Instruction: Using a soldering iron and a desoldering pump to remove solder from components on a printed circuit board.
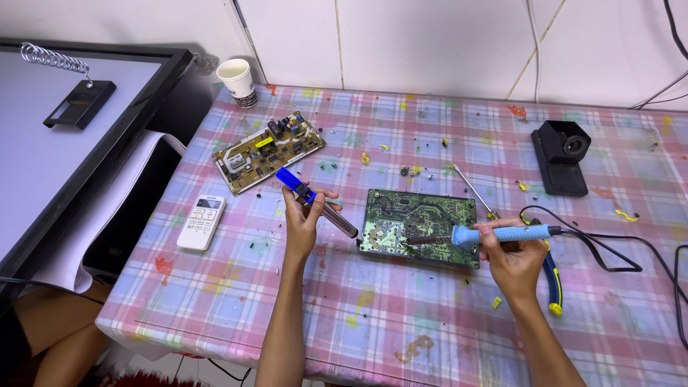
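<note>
L hand (301, 215) raised, grip closed; R hand (512, 251) likewise (forearms extended)

We see a large flat screen (64, 136) lying face up just left of the checked table (401, 322), pale grey glass inside a black frame. On that table's left side, near the screen, a slim white remote (201, 222) shows its own small greyish display window at the top end. We spot no packages or signs.

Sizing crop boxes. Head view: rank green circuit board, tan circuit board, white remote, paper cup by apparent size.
1. green circuit board and tan circuit board: look about alike, so no ranking between them
2. white remote
3. paper cup, though it sits farther from the camera
</note>
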